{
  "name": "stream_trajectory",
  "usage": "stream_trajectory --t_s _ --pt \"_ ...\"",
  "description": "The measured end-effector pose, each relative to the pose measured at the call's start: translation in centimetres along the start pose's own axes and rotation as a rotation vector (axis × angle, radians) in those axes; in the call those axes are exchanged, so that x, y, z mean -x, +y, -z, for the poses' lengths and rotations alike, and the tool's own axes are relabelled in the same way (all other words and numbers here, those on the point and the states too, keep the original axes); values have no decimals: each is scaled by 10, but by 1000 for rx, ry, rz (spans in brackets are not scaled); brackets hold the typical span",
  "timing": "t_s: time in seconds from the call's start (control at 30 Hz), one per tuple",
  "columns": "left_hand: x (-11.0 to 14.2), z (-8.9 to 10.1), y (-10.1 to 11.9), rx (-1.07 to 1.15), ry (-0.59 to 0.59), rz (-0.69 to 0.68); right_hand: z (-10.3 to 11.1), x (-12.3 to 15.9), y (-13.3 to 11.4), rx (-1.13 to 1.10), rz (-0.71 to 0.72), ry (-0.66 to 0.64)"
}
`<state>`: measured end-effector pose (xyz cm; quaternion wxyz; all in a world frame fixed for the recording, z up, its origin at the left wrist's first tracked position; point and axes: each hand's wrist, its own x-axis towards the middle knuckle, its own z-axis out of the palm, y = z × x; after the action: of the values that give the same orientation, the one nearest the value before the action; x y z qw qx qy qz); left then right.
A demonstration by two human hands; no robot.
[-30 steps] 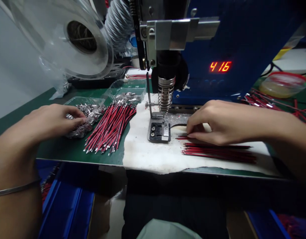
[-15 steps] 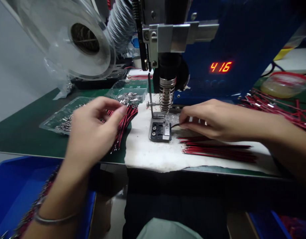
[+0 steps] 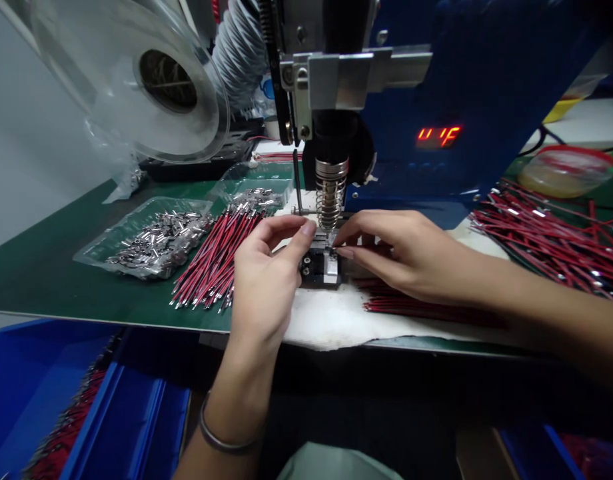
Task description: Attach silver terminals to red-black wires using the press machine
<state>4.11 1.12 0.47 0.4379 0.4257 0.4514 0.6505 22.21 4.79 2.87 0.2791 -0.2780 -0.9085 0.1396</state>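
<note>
My left hand (image 3: 271,273) is at the left side of the small black fixture (image 3: 312,270) under the spring-wrapped soldering tip (image 3: 331,187). Its thumb and forefinger are pinched together; whatever lies between them is too small to make out. From the other side, my right hand (image 3: 401,253) closes its fingertips at the fixture's metal block (image 3: 331,267), on a thin dark wire mostly hidden by the fingers. Below that hand, red and black wires (image 3: 411,305) lie in a row on a white cloth (image 3: 326,323).
Left of the fixture lie a bundle of red-black wires (image 3: 211,260) and a clear tray of metal connectors (image 3: 156,243). More wires (image 3: 561,233) are heaped at right beside the blue machine (image 3: 411,80). A large clear reel (image 3: 131,80) hangs upper left; a blue bin (image 3: 121,413) sits below the table.
My left hand has moved right, from over the wire bundle to the fixture, uncovering the connector tray. My right hand has shifted slightly left, bringing its fingertips to the metal block.
</note>
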Motion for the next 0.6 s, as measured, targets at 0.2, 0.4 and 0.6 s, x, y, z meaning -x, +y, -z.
stream_trajectory --t_s 0.2,0.4,0.6 --pt "6 5 -6 -83 -12 -45 -1 1 -5 -21 -46 46" --pt "13 4 -9 -104 8 -79 -2 1 -5 7 -105 104" --pt "14 3 -9 -127 16 -106 -1 1 -6 -8 -117 103"
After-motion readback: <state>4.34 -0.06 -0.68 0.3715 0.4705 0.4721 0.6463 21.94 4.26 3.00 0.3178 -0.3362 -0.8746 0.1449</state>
